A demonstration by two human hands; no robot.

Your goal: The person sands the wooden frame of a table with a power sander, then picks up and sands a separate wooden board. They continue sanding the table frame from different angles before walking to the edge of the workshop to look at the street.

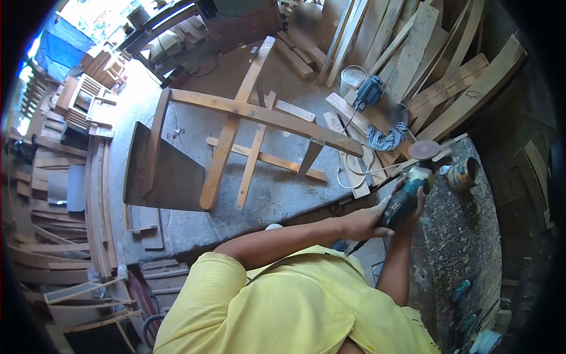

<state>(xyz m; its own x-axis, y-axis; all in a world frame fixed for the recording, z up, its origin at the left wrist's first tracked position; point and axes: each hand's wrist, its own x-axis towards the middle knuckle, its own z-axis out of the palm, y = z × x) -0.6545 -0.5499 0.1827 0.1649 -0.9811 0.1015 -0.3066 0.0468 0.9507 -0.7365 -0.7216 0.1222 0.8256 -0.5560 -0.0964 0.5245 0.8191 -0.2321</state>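
An angle grinder (402,205) with a dark and teal body is held at the right, its round reddish-brown disc (424,149) pointing away from me. My left hand (364,223) is closed around the rear of the body from the left side. From the right, my right hand (420,203) wraps the body nearer the head, its fingers partly hidden behind the tool. The disc appears apart from any wood. Left of the grinder stands a wooden frame of crossed, slightly curved pieces (271,117), with a dark flat panel (162,174) at its left end.
A speckled workbench (460,236) at the right bears a worn can (461,175). Beyond are a blue power tool (369,92), a white bucket (354,76), a bundled grey-blue cloth (386,137) and leaning planks (413,53). A white cord (339,171) loops nearby. Wood pieces (59,236) are stacked left.
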